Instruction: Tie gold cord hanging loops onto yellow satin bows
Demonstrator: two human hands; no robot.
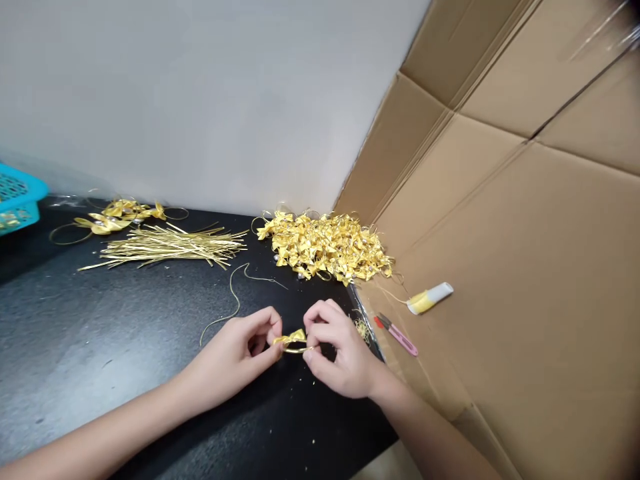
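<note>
My left hand (240, 350) and my right hand (340, 350) meet over the black tabletop (100, 347), both pinching one small gold ribbon bow (291, 341) between their fingertips. A thin gold loop hangs under the bow. A loose gold cord (233, 300) curls on the table just behind my left hand. Behind my hands lies a large heap of finished gold bows (327, 248).
A bundle of gold strips (167, 247) lies at the left, with a few bows (117, 215) behind it and a turquoise basket (17, 200) at the far left edge. Flattened cardboard (525, 267) on the right carries pink snips (397, 333) and a yellow-white tube (430, 298).
</note>
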